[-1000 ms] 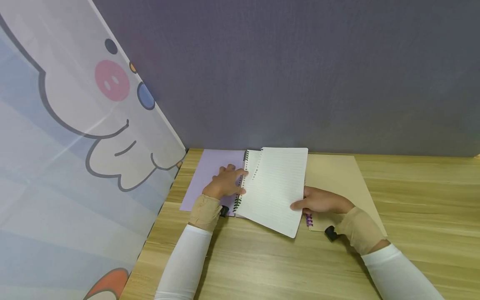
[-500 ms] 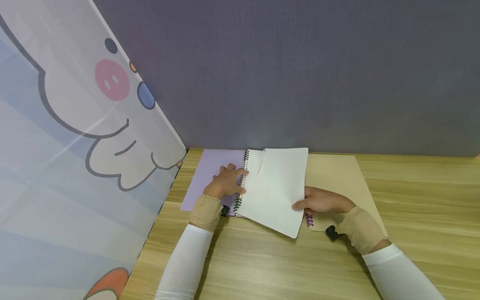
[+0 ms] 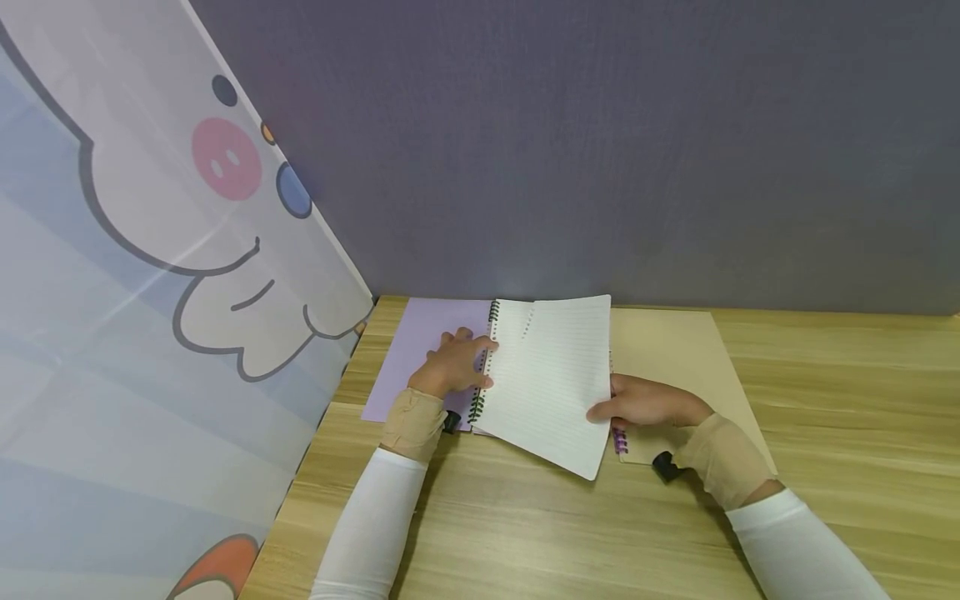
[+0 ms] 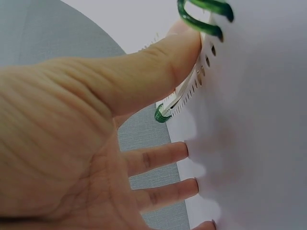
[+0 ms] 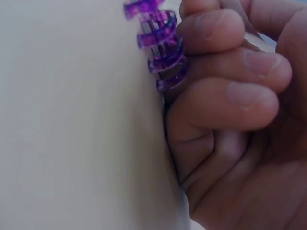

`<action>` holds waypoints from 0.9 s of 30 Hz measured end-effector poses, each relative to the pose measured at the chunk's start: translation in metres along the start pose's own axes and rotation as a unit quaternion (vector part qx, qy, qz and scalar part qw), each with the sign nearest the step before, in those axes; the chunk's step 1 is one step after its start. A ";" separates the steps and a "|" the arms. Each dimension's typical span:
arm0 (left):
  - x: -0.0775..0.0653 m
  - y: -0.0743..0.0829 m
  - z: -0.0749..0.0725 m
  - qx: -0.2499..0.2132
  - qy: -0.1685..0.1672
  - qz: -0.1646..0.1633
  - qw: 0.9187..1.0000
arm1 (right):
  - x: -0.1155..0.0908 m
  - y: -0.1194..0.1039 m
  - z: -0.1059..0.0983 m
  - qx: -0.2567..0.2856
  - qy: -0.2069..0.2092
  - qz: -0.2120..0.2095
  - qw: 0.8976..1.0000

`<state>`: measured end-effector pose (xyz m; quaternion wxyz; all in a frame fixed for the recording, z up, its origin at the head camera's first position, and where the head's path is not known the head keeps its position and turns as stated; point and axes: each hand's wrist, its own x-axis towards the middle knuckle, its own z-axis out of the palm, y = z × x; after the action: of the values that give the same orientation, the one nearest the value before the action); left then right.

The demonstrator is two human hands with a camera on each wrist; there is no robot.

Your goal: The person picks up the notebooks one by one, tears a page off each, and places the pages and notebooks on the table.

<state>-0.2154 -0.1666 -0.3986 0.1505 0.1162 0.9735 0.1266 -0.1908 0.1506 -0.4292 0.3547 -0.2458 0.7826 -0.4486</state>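
A ring-bound notebook lies spread, with its lilac cover [image 3: 397, 367] at left and white lined pages to the right of its green binding rings [image 4: 201, 21]. My left hand [image 3: 453, 364] rests over the binding. Its thumb presses the holed page edge, while straight fingers touch the pale surface beyond. My right hand [image 3: 648, 400] pinches the right edge of a lined sheet [image 3: 555, 383], thumb on top and fingers curled beneath. Part of that sheet's holed edge shows apart from the rings near the top. Purple binding rings [image 5: 163, 48] are beside the curled right fingers.
A tan notebook cover [image 3: 675, 350], edged by the purple rings, lies on the wooden table [image 3: 495, 533] under the right hand. A dark grey panel [image 3: 600, 150] rises behind. A cartoon-printed sheet [image 3: 135, 333] borders the left side.
My right hand has shifted slightly right. The held sheet's upper holed edge has moved right, away from the rings, and less of it shows. My left hand has stayed nearly in place.
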 end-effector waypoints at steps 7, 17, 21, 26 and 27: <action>0.000 0.000 0.001 0.002 -0.001 -0.002 1.000 | -0.002 0.001 -0.001 0.040 -0.018 -0.012 0.999; 0.000 0.001 0.001 0.006 0.002 -0.005 1.000 | -0.001 0.004 -0.003 0.065 -0.027 -0.017 0.997; 0.001 0.001 0.001 0.006 0.003 -0.006 1.000 | -0.001 0.006 -0.004 0.074 -0.032 -0.018 0.997; 0.000 0.000 0.002 0.004 0.004 -0.006 1.000 | -0.002 0.006 -0.005 0.070 -0.025 -0.014 0.997; 0.000 0.000 0.002 0.003 0.004 -0.005 1.000 | -0.002 0.006 -0.005 0.068 -0.023 -0.013 0.997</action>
<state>-0.2151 -0.1659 -0.4004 0.1466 0.1108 0.9752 0.1233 -0.1938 0.1578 -0.4323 0.3825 -0.2418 0.7387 -0.4995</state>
